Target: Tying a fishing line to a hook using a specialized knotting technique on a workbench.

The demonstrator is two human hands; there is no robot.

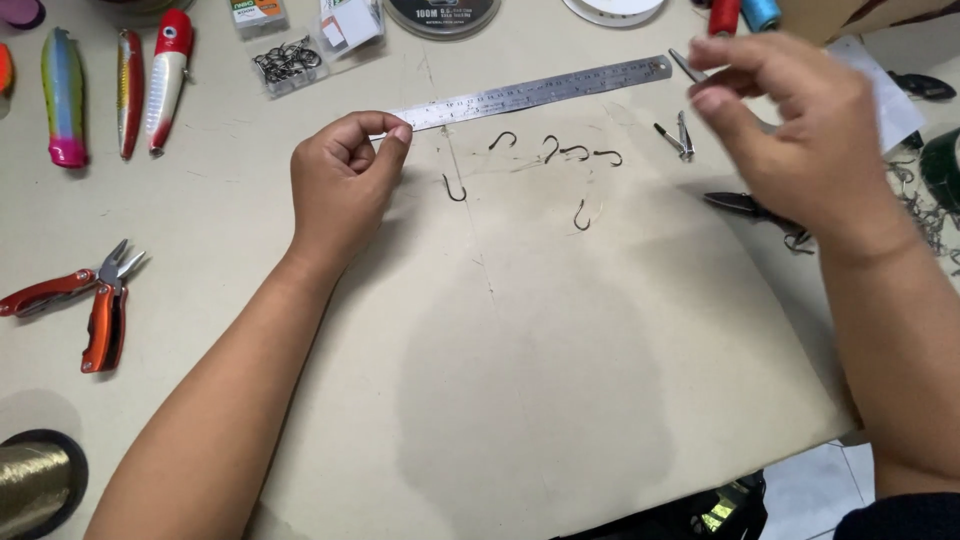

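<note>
Steel ruler (pixel 530 93) lies slanted across the top of the desk (pixel 220 230). Left hand (pixel 343 180) sits just below the ruler's left end, fingers (pixel 395 130) pinched together at the tips; whatever they hold is too fine to make out. Right hand (pixel 800 125) is raised off the ruler's right end, thumb and forefinger grasping a small metal piece (pixel 687 66). Six loose fish hooks (pixel 555 150) lie scattered just below the ruler. Orange folding pliers (pixel 85 300) lie far down-left of it

right hand (pixel 800 130) motion-blurred, line in left hand (pixel 345 185) too fine to see, gold spool (pixel 35 485) cropped by edge
</note>
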